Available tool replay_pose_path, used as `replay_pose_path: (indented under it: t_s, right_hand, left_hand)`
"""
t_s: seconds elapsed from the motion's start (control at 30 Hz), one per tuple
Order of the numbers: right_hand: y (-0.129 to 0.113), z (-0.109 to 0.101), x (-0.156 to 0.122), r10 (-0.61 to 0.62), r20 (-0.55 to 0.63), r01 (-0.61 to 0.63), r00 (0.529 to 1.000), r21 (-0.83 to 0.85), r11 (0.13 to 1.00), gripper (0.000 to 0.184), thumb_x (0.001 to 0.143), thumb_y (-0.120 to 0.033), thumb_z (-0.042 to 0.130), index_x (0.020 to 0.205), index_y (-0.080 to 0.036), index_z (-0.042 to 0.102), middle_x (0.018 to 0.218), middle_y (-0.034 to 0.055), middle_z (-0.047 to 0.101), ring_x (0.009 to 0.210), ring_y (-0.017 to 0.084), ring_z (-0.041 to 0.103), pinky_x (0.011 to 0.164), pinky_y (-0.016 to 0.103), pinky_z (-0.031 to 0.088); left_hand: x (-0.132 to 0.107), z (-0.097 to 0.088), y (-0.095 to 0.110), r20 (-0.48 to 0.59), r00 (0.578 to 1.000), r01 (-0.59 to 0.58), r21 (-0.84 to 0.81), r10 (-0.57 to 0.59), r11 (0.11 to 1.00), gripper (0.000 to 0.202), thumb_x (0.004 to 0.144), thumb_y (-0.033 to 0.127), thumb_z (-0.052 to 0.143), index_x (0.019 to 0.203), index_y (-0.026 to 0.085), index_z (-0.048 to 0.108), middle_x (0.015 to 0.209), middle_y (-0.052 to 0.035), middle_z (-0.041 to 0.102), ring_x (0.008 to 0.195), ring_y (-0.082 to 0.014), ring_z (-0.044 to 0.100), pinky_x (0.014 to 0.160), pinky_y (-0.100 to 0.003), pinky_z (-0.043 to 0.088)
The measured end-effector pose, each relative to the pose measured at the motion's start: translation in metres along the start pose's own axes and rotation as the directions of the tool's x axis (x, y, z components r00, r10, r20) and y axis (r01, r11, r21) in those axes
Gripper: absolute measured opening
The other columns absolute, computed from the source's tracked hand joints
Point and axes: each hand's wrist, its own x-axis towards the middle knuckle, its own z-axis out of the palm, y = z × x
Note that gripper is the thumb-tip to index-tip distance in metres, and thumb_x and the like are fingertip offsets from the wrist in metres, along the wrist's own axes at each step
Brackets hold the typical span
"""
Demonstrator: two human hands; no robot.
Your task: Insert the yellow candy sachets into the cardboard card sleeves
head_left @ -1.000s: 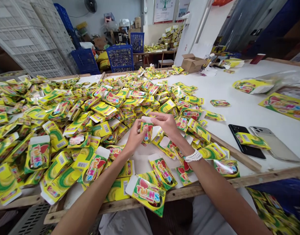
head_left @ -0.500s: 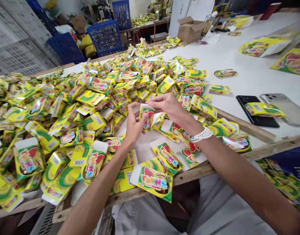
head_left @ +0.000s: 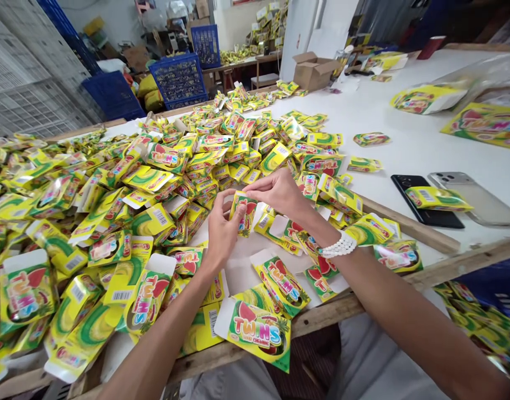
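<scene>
Upright above the table, a small yellow and green TWINS candy box (head_left: 244, 214) is held in my left hand (head_left: 223, 225), thumb across its printed front. My right hand (head_left: 275, 191), with a white beaded bracelet (head_left: 340, 244) at the wrist, pinches the top edge of that box. The flap there is mostly covered by my fingers. Just below, a larger flattened TWINS carton (head_left: 257, 330) overhangs the table's front edge. Another TWINS box (head_left: 282, 280) with a white end flap lies behind it.
A big heap of candy boxes (head_left: 163, 161) covers the table's left and middle. To the right lie a wooden strip (head_left: 409, 223), a black phone (head_left: 442, 218) with a box on it, and a clear phone case (head_left: 484, 200). A cardboard box (head_left: 315, 72) and blue crates (head_left: 178, 78) stand farther back.
The white flap that showed on top of the held box is now folded down or hidden under my right fingers. The camera view has shifted slightly.
</scene>
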Motion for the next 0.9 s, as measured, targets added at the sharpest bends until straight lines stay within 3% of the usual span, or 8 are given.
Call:
replay_pose_path:
  t_s: [0.23, 0.47, 0.57, 0.63, 0.73, 0.9]
  right_hand:
    - [-0.007, 0.011, -0.006, -0.036, 0.0, 0.036, 0.999, -0.104, 0.994, 0.018, 0.086, -0.015, 0.075, 0.092, -0.022, 0.089, 0.092, 0.0064, 0.085, 0.084, 0.026, 0.083, 0.076, 0.032, 0.065]
    - [-0.012, 0.017, -0.013, -0.058, 0.093, 0.067, 0.994, -0.1, 0.993, 0.028, 0.083, -0.013, 0.072, 0.104, -0.023, 0.088, 0.096, 0.0078, 0.085, 0.079, 0.024, 0.08, 0.067, 0.03, 0.061]
    - [-0.014, 0.016, -0.014, -0.038, 0.143, 0.057, 0.989, -0.131, 0.99, 0.03, 0.083, -0.012, 0.07, 0.104, -0.024, 0.088, 0.082, 0.0055, 0.084, 0.067, 0.021, 0.074, 0.06, 0.029, 0.055]
    - [-0.013, 0.015, -0.013, -0.015, 0.152, 0.032, 0.988, -0.114, 0.993, 0.03, 0.083, -0.014, 0.071, 0.105, -0.023, 0.088, 0.077, 0.0037, 0.084, 0.066, 0.021, 0.073, 0.059, 0.028, 0.054]
    - [-0.009, 0.011, -0.009, 0.047, 0.14, -0.051, 0.989, 0.031, 0.998, 0.025, 0.08, -0.024, 0.079, 0.103, -0.022, 0.089, 0.085, 0.0046, 0.085, 0.076, 0.023, 0.078, 0.065, 0.029, 0.06]
    - [-0.002, 0.001, 0.001, 0.186, 0.198, -0.212, 0.962, 0.117, 0.97, 0.035, 0.066, -0.042, 0.095, 0.09, -0.017, 0.087, 0.065, 0.0042, 0.078, 0.057, 0.021, 0.072, 0.056, 0.032, 0.061]
  left_hand:
    - [0.001, -0.001, -0.008, -0.07, 0.996, -0.046, 0.092, 0.052, 0.995, 0.041, 0.094, 0.046, 0.068, 0.127, 0.024, 0.058, 0.093, -0.0015, 0.074, 0.064, -0.0128, 0.062, 0.053, -0.021, 0.047]
    - [-0.004, 0.002, -0.004, -0.127, 0.991, -0.034, 0.122, 0.049, 0.992, 0.027, 0.099, 0.037, 0.062, 0.122, 0.025, 0.055, 0.089, 0.0021, 0.066, 0.059, -0.0091, 0.052, 0.052, -0.018, 0.043]
    - [-0.007, 0.003, -0.002, -0.114, 0.993, -0.003, 0.095, 0.014, 0.995, 0.021, 0.1, 0.037, 0.061, 0.114, 0.024, 0.054, 0.088, 0.0027, 0.064, 0.053, -0.007, 0.048, 0.045, -0.015, 0.039]
    - [-0.006, 0.003, -0.002, -0.1, 0.995, 0.008, 0.066, -0.001, 0.998, 0.025, 0.1, 0.042, 0.063, 0.113, 0.024, 0.053, 0.086, 0.003, 0.065, 0.047, -0.0057, 0.045, 0.038, -0.015, 0.034]
    - [-0.003, 0.001, -0.001, -0.075, 0.997, -0.003, 0.01, 0.003, 1.0, 0.036, 0.098, 0.053, 0.066, 0.116, 0.024, 0.053, 0.087, 0.0028, 0.067, 0.042, -0.0045, 0.042, 0.033, -0.015, 0.034]
    - [0.003, -0.004, 0.006, -0.123, 0.992, -0.003, -0.033, -0.001, 0.999, 0.047, 0.101, 0.063, 0.056, 0.126, 0.025, 0.066, 0.093, -0.0028, 0.072, 0.05, -0.0087, 0.054, 0.036, -0.018, 0.042]
